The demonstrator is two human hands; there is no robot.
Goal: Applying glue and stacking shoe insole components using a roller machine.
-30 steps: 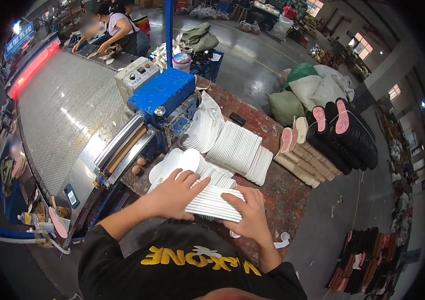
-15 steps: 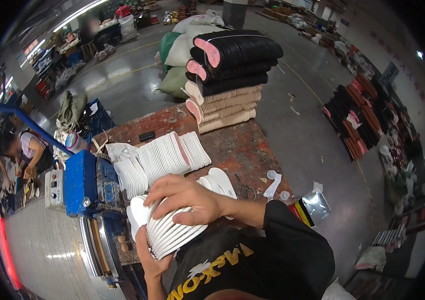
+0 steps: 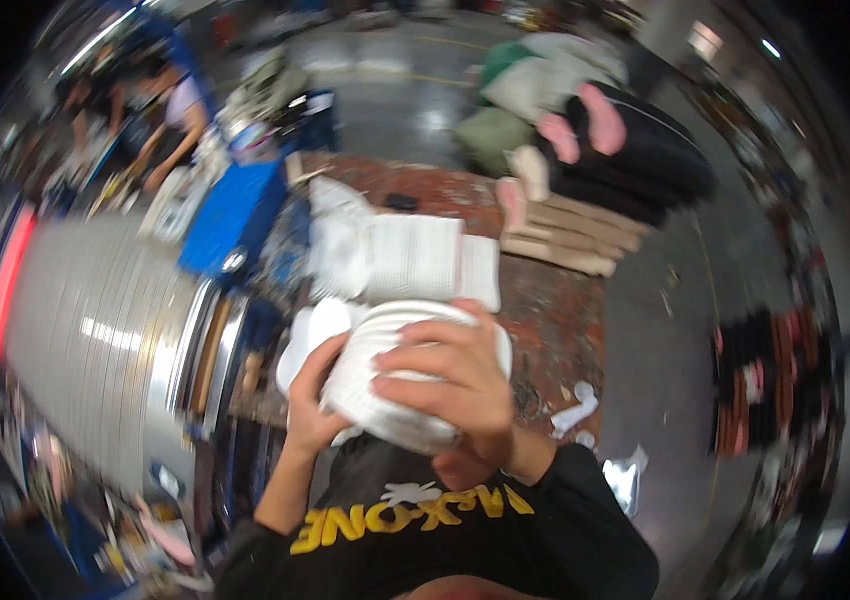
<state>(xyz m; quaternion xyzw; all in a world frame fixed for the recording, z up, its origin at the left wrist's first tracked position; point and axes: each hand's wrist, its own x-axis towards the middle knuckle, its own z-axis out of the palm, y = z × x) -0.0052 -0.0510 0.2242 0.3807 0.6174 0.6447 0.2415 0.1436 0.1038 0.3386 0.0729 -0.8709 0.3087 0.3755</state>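
A thick bundle of white shoe insoles [image 3: 370, 385] is fanned out between my two hands in front of my chest. My left hand [image 3: 315, 400] grips its left side, thumb and fingers curled round the edge. Across the right side lies my right hand [image 3: 450, 375], its fingers wrapped over the bundle. More white insoles [image 3: 317, 328] show just behind my left hand, on the near part of the table. Beyond the bundle stands a long row of white insoles [image 3: 413, 258] on the table, partly under a clear plastic bag [image 3: 337, 235]. Motion blurs the picture.
The worn reddish table [image 3: 560, 325] carries folded beige and black padded pieces [image 3: 570, 235] at far right. A blue machine [image 3: 235, 220] and a slatted metal conveyor [image 3: 95, 300] stand at left. Full sacks [image 3: 535, 90] lie behind. Co-workers [image 3: 170, 120] work at far left.
My view has swung left, so the table and stacks sit differently in it. My left hand has come up along the bundle's left side; both hands still hold the insoles.
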